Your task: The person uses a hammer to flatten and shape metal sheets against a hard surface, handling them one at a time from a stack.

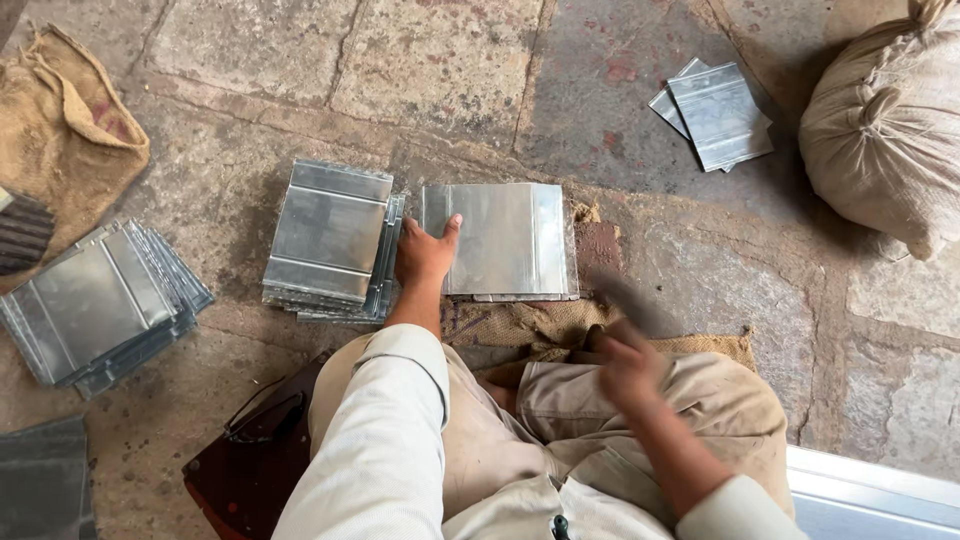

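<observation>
The left hand (pixel 424 255) lies flat, fingers together and thumb stretched out, pressing on the left edge of a square metal sheet (pixel 505 238) that rests on the stone floor (pixel 440 60) just beyond a strip of burlap (pixel 530 325); it grips nothing. The right hand (pixel 625 360) is blurred above the person's knee, near the right end of the burlap, and whether its fingers are open or hold anything I cannot tell. Just left of the left hand sits a stack of ribbed sheets (pixel 330 235). Farther left lies a fanned stack (pixel 95 300) near a brown sack (pixel 60 130). Far right, a few loose sheets (pixel 715 115) lie beside a full tied sack (pixel 885 130).
</observation>
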